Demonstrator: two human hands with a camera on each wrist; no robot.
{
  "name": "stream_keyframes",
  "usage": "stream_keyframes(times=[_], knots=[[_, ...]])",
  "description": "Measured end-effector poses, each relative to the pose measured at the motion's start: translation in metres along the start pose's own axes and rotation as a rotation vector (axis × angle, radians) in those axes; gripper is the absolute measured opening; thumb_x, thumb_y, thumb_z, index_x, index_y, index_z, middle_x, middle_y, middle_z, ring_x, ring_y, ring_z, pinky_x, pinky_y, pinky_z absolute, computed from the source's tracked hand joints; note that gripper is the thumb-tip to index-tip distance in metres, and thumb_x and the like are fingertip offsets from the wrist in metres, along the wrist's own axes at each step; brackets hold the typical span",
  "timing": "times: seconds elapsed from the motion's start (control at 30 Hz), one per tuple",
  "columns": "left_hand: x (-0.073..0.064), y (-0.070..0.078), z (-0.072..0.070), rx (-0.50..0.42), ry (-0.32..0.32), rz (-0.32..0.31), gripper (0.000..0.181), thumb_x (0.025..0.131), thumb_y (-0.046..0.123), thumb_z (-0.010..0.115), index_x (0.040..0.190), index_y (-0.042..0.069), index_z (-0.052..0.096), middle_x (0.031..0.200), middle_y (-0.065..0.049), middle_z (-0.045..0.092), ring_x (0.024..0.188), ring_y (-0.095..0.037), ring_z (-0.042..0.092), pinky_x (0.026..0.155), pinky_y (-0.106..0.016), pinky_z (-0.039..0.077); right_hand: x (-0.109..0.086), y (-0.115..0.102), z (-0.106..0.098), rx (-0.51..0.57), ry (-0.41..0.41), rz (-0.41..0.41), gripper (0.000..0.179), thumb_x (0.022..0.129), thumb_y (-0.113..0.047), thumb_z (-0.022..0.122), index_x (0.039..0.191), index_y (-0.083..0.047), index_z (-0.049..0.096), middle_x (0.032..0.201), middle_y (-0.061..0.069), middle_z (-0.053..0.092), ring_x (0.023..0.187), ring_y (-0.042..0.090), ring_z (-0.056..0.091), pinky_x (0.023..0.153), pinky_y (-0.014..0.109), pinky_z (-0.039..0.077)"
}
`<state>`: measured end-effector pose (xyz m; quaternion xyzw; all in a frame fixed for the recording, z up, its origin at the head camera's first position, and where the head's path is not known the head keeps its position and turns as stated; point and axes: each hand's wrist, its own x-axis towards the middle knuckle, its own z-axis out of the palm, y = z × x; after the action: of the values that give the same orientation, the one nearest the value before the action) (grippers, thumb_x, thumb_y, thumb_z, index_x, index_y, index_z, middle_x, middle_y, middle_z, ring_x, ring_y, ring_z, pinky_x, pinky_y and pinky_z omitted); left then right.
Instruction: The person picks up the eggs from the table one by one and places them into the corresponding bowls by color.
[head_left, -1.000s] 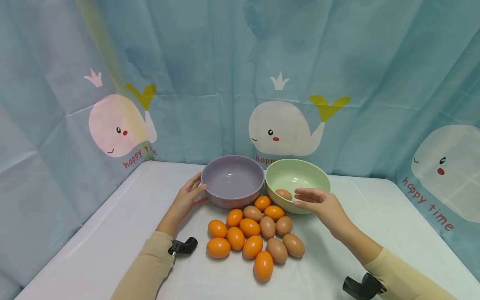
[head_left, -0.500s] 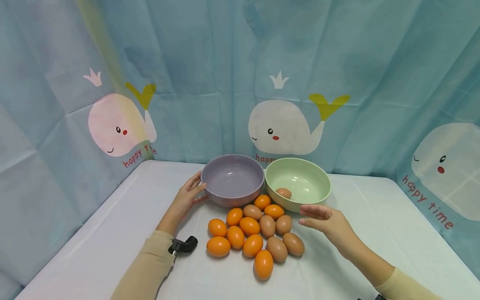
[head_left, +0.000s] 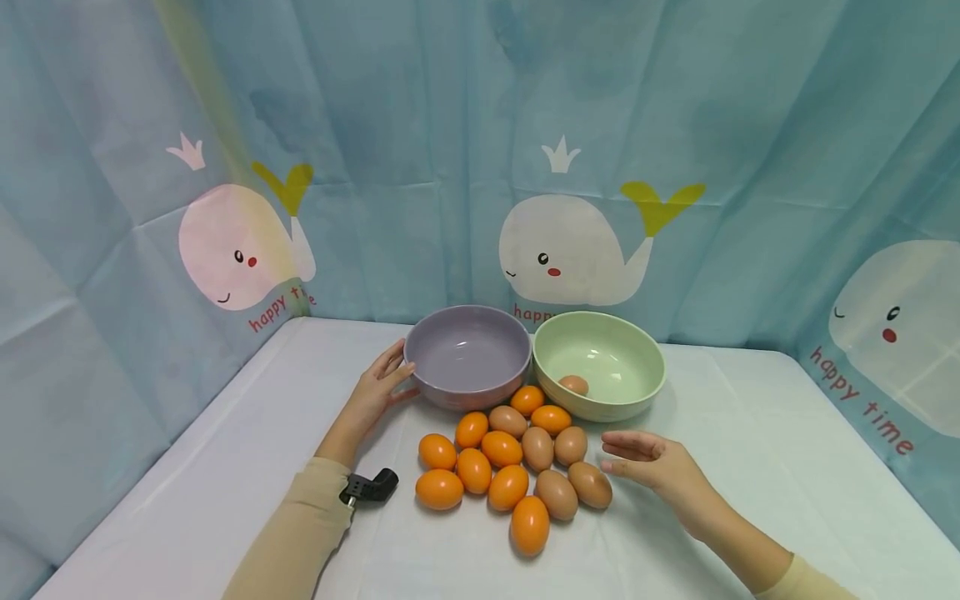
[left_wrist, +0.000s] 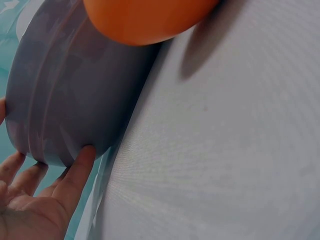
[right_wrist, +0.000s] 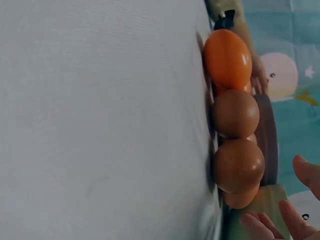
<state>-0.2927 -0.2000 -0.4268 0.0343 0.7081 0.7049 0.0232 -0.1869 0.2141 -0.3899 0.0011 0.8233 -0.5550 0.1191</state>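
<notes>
My left hand (head_left: 372, 398) touches the left side of a purple bowl (head_left: 467, 367); in the left wrist view its fingertips lie against the bowl's outer wall, fingers fairly straight. Beside that bowl stands a light green bowl (head_left: 630, 367) with one brown egg (head_left: 574, 384) in it. My right hand (head_left: 667, 471) hovers with spread fingers and nothing in them, just right of a brown egg (head_left: 590, 485) on the table. Several more brown eggs (head_left: 557, 494) and several orange eggs (head_left: 530, 525) lie grouped before the bowls. No egg shows inside the purple bowl.
A white cloth (head_left: 247, 467) covers the table. Behind it hangs a blue curtain (head_left: 390, 242) printed with whales, close behind both bowls. A black wrist mount (head_left: 369, 487) sticks out from the left sleeve near the orange eggs.
My right hand has drawn back from over the green bowl, down toward the brown eggs on the table. The left hand stays at the purple bowl.
</notes>
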Motion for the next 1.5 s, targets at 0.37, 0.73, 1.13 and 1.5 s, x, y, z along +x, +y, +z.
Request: stream_keyframes(times=[0.37, 0.73, 1.13, 1.5], knots=[[-0.002, 0.002, 0.001, -0.009, 0.000, 0.005, 0.068, 0.103, 0.024, 0.055, 0.160, 0.017, 0.019, 0.169, -0.005, 0.013, 0.154, -0.026, 0.023, 0.110, -0.053, 0.045, -0.003, 0.013, 0.006, 0.003, -0.040, 0.025, 0.060, 0.082, -0.027, 0.080, 0.135, -0.005, 0.060, 0.132, 0.013, 0.066, 0.123, 0.023, 0.064, 0.104, 0.039, 0.052], [-0.002, 0.001, 0.000, -0.013, -0.014, 0.007, 0.069, 0.103, 0.025, 0.055, 0.161, 0.018, 0.018, 0.169, -0.005, 0.013, 0.154, -0.026, 0.022, 0.110, -0.053, 0.045, -0.004, 0.019, 0.011, 0.001, -0.087, 0.028, 0.062, 0.083, -0.024, 0.080, 0.136, -0.001, 0.057, 0.137, 0.014, 0.063, 0.121, 0.024, 0.064, 0.097, 0.037, 0.056], [-0.002, 0.001, 0.001, -0.016, -0.011, 0.004, 0.069, 0.102, 0.025, 0.057, 0.160, 0.018, 0.020, 0.168, -0.003, 0.015, 0.153, -0.025, 0.024, 0.109, -0.052, 0.046, -0.005, 0.020, 0.012, 0.025, -0.115, 0.014, 0.063, 0.083, -0.021, 0.081, 0.136, 0.003, 0.057, 0.130, 0.013, 0.067, 0.104, 0.006, 0.066, 0.082, 0.020, 0.054], [-0.002, 0.000, 0.000, -0.023, -0.007, 0.004, 0.068, 0.102, 0.024, 0.056, 0.160, 0.018, 0.020, 0.168, -0.003, 0.015, 0.153, -0.025, 0.024, 0.109, -0.053, 0.046, -0.003, 0.021, 0.012, 0.020, -0.121, 0.012, 0.056, 0.085, -0.021, 0.078, 0.132, 0.004, 0.060, 0.126, 0.013, 0.069, 0.101, 0.008, 0.066, 0.081, 0.021, 0.057]])
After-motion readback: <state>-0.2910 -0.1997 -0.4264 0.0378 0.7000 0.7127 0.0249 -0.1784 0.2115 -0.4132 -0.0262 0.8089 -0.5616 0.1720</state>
